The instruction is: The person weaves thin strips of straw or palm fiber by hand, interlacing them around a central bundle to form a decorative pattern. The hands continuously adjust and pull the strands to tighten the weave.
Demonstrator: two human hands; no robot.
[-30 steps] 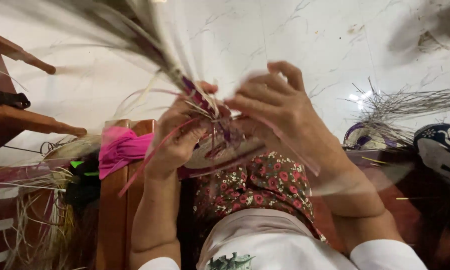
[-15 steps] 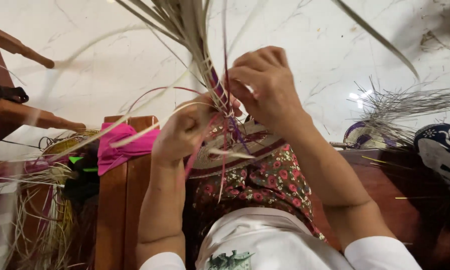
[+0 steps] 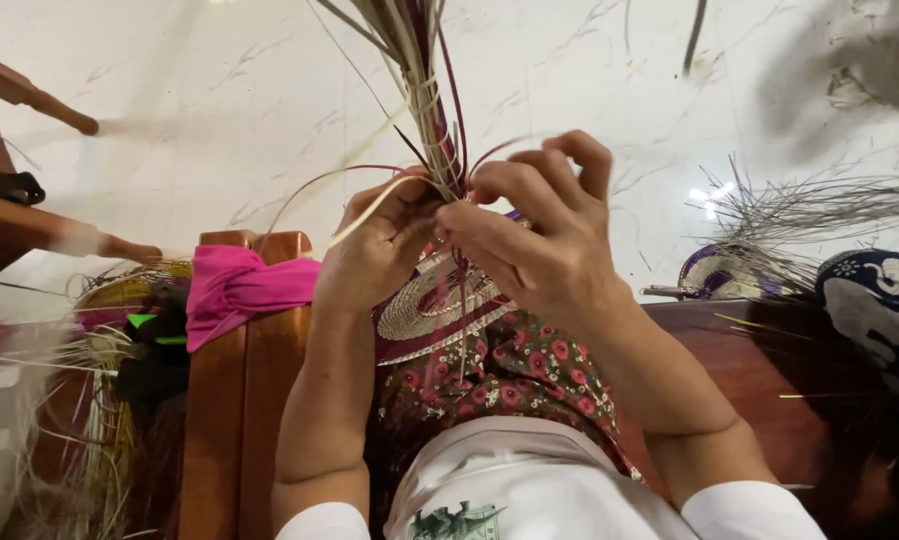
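fingers (image 3: 489,225) of the right hand (image 3: 539,250) and left hand (image 3: 374,255) pinch thin, stiff straw strands (image 3: 424,90), tan and maroon, fanning upward from a flat, round woven disc (image 3: 434,310) over the floral-cloth lap (image 3: 509,370).

Both hands rose and closed together on the straw bundle (image 3: 424,90). The woven disc (image 3: 439,310) below them came into view.

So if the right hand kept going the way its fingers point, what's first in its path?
The right hand points leftward, straight at the strand bundle it touches; just beyond is the left hand. Depth looks shared.
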